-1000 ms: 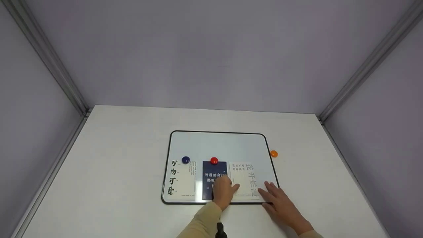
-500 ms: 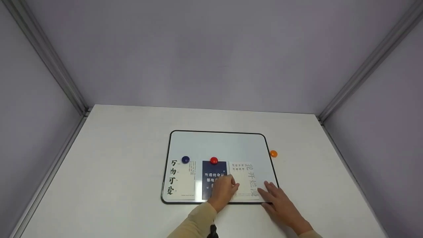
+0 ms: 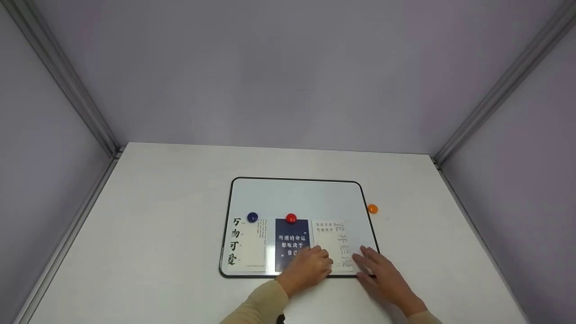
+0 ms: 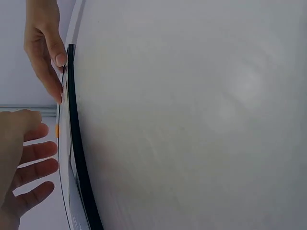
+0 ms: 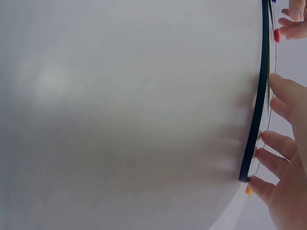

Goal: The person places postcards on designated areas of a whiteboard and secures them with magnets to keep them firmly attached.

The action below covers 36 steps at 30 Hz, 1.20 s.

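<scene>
A whiteboard [image 3: 297, 195] with a black rim lies on the table. Three printed cards are on its near half: a cream card [image 3: 254, 249] on the left, a navy card [image 3: 285, 229] in the middle and another cream card [image 3: 328, 240] on the right. My left hand [image 3: 305, 268] is over the lower parts of the middle and right cards, partly covering them. In the left wrist view its fingers [image 4: 38, 152] are loosely bent with nothing in them. My right hand [image 3: 387, 279] rests its spread fingertips at the board's near right corner, beside the right card.
A round blue magnet [image 3: 252, 217] sits at the left card's top edge, and a red magnet [image 3: 291, 218] at the navy card's top. An orange magnet [image 3: 372, 209] lies just outside the board's right edge. Walls enclose the white table [image 3: 171, 202] at the back and sides.
My left hand has moved right and nearer the board's front edge, uncovering more of the navy card's print. The right hand, cards and magnets stay practically where they were.
</scene>
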### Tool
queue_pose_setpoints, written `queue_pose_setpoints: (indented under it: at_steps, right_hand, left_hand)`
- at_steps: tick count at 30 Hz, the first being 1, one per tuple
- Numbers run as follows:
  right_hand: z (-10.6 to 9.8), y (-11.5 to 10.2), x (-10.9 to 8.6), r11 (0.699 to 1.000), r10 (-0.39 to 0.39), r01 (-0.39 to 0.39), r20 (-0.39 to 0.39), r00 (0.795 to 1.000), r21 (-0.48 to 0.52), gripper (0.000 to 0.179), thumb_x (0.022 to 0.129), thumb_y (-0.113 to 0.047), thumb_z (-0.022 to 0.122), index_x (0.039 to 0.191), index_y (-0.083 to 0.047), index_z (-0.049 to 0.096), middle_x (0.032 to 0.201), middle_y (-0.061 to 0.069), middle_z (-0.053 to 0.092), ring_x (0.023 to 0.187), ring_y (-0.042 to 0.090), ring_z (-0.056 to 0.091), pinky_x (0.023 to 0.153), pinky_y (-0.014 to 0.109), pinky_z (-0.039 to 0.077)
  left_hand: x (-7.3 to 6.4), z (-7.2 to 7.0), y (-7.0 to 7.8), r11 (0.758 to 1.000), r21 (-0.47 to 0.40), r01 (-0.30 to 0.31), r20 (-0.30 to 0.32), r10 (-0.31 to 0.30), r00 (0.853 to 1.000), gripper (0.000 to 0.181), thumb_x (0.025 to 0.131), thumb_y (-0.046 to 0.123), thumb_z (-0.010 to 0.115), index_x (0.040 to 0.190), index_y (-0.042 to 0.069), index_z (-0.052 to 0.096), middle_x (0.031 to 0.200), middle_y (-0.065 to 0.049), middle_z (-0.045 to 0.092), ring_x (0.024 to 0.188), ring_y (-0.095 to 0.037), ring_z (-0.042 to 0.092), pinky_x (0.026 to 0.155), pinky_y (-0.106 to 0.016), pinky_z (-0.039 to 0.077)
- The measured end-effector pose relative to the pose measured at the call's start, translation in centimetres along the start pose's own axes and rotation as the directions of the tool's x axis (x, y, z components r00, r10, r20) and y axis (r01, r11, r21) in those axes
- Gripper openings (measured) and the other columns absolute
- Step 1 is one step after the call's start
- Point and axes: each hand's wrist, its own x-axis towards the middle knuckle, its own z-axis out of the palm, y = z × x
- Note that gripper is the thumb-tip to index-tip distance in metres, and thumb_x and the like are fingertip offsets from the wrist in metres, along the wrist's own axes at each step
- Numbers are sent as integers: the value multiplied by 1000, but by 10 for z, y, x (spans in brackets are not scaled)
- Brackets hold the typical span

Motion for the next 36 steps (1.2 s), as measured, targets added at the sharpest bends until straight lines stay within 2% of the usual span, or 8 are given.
queue_pose_setpoints:
  at_steps: [2,6,10,15,23,29,36]
  right_hand:
    - [-1,0,1,1000,-20,20,-27,999,-10,45,88,-29,67,132,-21,58,143,10,54,133,33,50,106,52,45]
    - [-4,0,5,1000,23,-23,-22,1000,0,43,90,-29,66,131,-21,58,141,9,55,132,31,51,107,51,45]
    - [-6,1,10,996,92,-92,-1,996,6,43,92,-33,63,133,-21,57,142,8,54,134,30,50,109,51,43]
    - [-7,5,14,992,126,-125,-32,992,21,43,93,-32,62,132,-17,58,138,9,56,131,30,52,109,50,44]
    - [-9,12,23,986,161,-157,-96,982,48,41,92,-25,65,130,-13,59,130,12,59,125,30,55,106,49,46]
    - [-10,16,29,983,175,-168,-106,979,69,40,93,-25,62,131,-11,58,129,13,59,124,32,55,105,50,47]
    - [-11,24,37,986,157,-146,-163,974,79,39,94,-25,62,129,-7,59,123,15,62,117,31,58,100,49,50]
  left_hand:
    - [-2,-1,0,1000,1,-31,25,31,999,16,93,34,59,97,25,71,97,11,71,85,-5,62,70,-15,48]
    - [-5,-2,-1,998,-24,-58,50,59,997,19,93,36,58,101,24,70,105,10,71,92,-6,63,78,-18,51]
    - [-10,-3,-3,996,-74,-54,78,60,995,25,93,41,58,108,24,68,114,8,69,104,-8,63,90,-23,52]
    - [-15,-5,-3,995,-101,-26,166,42,985,34,94,45,55,120,25,64,129,5,64,119,-12,59,103,-31,49]
    - [-19,-7,-4,994,-113,-2,255,31,967,40,95,47,53,129,27,59,142,4,56,131,-15,53,110,-36,44]
    - [-20,-7,-5,995,-98,-10,281,37,959,43,94,49,51,132,28,57,145,4,53,134,-16,51,112,-36,43]
    - [-22,-7,-5,995,-103,4,319,29,947,48,94,51,50,136,28,52,149,4,48,138,-16,47,115,-38,40]
